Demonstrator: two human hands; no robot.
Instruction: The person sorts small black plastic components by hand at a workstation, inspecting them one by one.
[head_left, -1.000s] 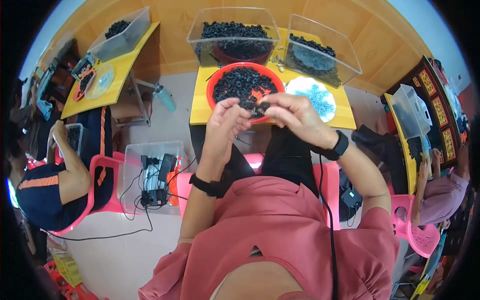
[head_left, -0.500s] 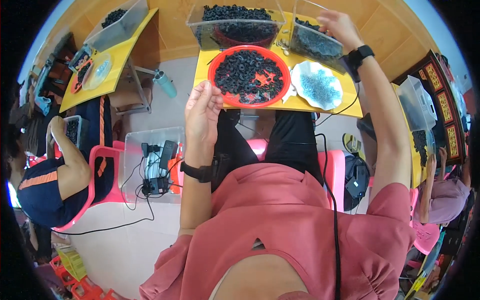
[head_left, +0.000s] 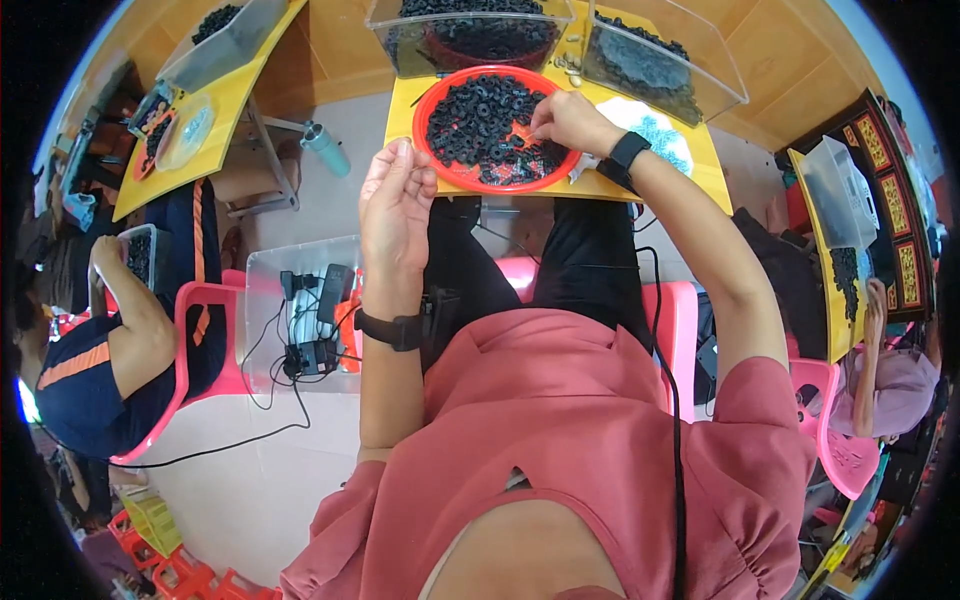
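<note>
A round red basin holds many small black ring-shaped pieces. My right hand reaches over its right side, fingertips pinched together low over the pieces. Whatever sits in that pinch is hidden. My left hand is raised at the basin's near left edge, palm up. Its thumb presses against curled fingers, and I cannot make out anything held there. Partly behind my right wrist lies a white scalloped dish of small clear bluish pieces.
Two clear bins, one behind the basin and one at the right, hold black pieces on the yellow table. A clear box of cables stands left of my chair. People sit at tables on both sides.
My right hand has come from the right-hand clear bin down and left to the red basin. My left hand stays raised in nearly the same pose.
</note>
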